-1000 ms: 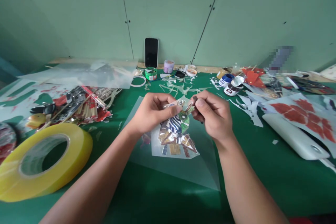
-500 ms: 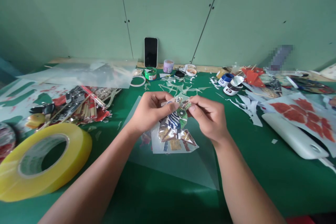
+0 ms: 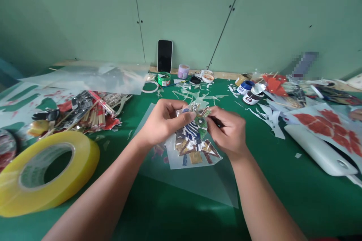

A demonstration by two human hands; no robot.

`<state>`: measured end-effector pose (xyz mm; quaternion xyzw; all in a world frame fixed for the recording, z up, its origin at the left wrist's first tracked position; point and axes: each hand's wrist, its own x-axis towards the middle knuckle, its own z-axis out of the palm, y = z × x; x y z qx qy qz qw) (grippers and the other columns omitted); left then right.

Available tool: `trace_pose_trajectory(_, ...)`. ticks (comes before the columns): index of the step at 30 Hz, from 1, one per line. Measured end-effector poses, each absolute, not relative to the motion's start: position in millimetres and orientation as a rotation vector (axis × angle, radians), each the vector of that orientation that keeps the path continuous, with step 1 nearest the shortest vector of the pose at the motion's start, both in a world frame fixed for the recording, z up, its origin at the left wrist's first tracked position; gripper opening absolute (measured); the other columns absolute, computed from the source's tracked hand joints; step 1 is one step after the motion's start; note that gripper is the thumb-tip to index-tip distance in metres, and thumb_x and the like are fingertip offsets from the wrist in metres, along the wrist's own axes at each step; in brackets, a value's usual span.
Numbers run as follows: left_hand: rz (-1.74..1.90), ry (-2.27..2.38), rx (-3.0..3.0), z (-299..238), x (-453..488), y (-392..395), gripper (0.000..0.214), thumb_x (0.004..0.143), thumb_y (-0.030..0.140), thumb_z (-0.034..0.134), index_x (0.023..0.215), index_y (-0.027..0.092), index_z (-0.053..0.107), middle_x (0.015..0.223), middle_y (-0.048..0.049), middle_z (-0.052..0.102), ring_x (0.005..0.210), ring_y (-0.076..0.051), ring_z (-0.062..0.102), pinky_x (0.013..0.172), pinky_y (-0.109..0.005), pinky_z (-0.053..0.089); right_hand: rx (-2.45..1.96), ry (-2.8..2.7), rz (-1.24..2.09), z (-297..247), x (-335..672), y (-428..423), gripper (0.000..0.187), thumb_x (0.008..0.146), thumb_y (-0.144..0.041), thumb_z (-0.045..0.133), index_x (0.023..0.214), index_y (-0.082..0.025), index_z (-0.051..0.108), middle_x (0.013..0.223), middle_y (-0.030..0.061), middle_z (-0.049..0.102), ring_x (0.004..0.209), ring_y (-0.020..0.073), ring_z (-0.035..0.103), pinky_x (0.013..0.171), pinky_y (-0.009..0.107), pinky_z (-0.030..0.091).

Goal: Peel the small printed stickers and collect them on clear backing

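Observation:
Between my two hands is a painted plastic cutout (image 3: 195, 139), with blue-and-white stripes, a green round part and brown and gold pieces on clear sheet. My left hand (image 3: 169, 120) pinches its upper left side, thumb on top. My right hand (image 3: 229, 130) has its fingers closed at the cutout's upper right edge, by the green part. Several thin sticks or prongs (image 3: 195, 108) show at its top; their kind is unclear. Beneath it, a translucent plastic sheet (image 3: 192, 186) lies on the green table (image 3: 158, 211).
A big yellow tape roll (image 3: 87, 162) stands near left, beside a pile of sticks and tools (image 3: 90, 111). Paint jars (image 3: 252, 96), plastic scraps (image 3: 271, 120) and a white device (image 3: 316, 150) lie right. A phone (image 3: 164, 55) leans on the wall behind.
The cutout has shifted slightly right and turned a little. My right fingers have curled in more at its upper edge. The whole view has moved slightly.

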<state>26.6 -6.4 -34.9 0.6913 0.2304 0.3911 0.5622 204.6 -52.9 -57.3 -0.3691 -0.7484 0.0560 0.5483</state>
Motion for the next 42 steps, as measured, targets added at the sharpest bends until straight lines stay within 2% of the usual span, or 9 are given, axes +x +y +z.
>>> trace_pose_trajectory(4,0.974,0.551,1.639,-34.3,28.0,-9.2,0.034,0.077,0.031,0.074,0.056,0.016,0.05,0.051,0.0045,0.039,0.045,-0.006,0.03,0.041,-0.023,0.02,-0.854,-1.741,0.133,-58.1,202.4,-53.9,0.017,0.089,-0.012,0.053,0.079,-0.02,0.064,0.068,-0.0002,0.064,0.055,0.0094,0.053,0.05,0.023,0.038)
trace_pose_trajectory(8,0.974,0.575,1.66,-33.8,29.4,-10.0,0.034,0.077,0.032,0.073,0.057,0.017,0.05,0.051,0.0045,0.038,0.045,-0.006,0.03,0.042,-0.024,0.021,-0.869,-1.707,0.256,-58.1,204.1,-55.4,0.015,0.088,-0.015,0.056,0.076,-0.02,0.062,0.059,-0.0034,0.055,0.047,0.0075,0.044,0.043,0.022,0.033)
trace_pose_trajectory(13,0.979,0.612,1.777,-31.3,27.3,-9.3,0.035,0.076,0.027,0.07,0.054,0.017,0.045,0.052,0.0051,0.03,0.048,-0.006,0.025,0.043,-0.025,0.017,-0.894,-1.734,0.398,-55.6,206.8,-54.4,0.025,0.088,-0.018,0.056,0.063,-0.02,0.053,0.056,-0.0039,0.05,0.043,0.0066,0.04,0.039,0.021,0.031)
trace_pose_trajectory(16,0.984,0.622,1.788,-29.5,26.1,-9.4,0.034,0.075,0.025,0.069,0.053,0.017,0.044,0.052,0.0052,0.03,0.048,-0.006,0.023,0.043,-0.025,0.015,-0.888,-1.758,0.292,-55.3,205.1,-52.6,0.024,0.087,-0.015,0.057,0.063,-0.019,0.054,0.056,-0.0037,0.052,0.045,0.0068,0.041,0.041,0.021,0.033)
trace_pose_trajectory(22,0.966,0.585,1.727,-28.6,24.9,-10.1,0.027,0.076,0.024,0.066,0.056,0.017,0.048,0.051,0.004,0.039,0.045,-0.007,0.032,0.042,-0.024,0.02,-0.863,-1.733,0.084,-57.0,199.3,-52.2,0.016,0.087,-0.01,0.056,0.076,-0.019,0.063,0.069,0.0002,0.065,0.058,0.009,0.056,0.051,0.021,0.041)
trace_pose_trajectory(29,0.966,0.558,1.606,-29.2,28.0,-10.2,0.029,0.077,0.025,0.068,0.055,0.017,0.05,0.051,0.0033,0.045,0.045,-0.007,0.036,0.043,-0.024,0.025,-0.895,-1.713,0.036,-56.3,196.4,-52.2,0.019,0.087,-0.011,0.056,0.07,-0.019,0.06,0.061,-0.0016,0.063,0.051,0.0085,0.053,0.048,0.021,0.042)
trace_pose_trajectory(36,0.941,0.551,1.572,-32.1,28.7,-9.1,0.031,0.079,0.028,0.068,0.055,0.016,0.051,0.053,0.0034,0.044,0.047,-0.007,0.036,0.043,-0.023,0.026,-0.893,-1.683,-0.039,-57.0,194.3,-52.3,0.019,0.086,-0.009,0.056,0.072,-0.019,0.063,0.068,0.0003,0.07,0.056,0.0099,0.062,0.049,0.021,0.045)
trace_pose_trajectory(42,0.95,0.54,1.585,-30.4,30.7,-9.9,0.03,0.076,0.029,0.071,0.055,0.017,0.053,0.052,0.0036,0.046,0.047,-0.007,0.035,0.044,-0.023,0.028,-0.909,-1.66,-0.145,-57.2,191.2,-53.0,0.021,0.086,-0.009,0.054,0.073,-0.021,0.065,0.07,0.0013,0.071,0.057,0.0112,0.063,0.051,0.022,0.046)
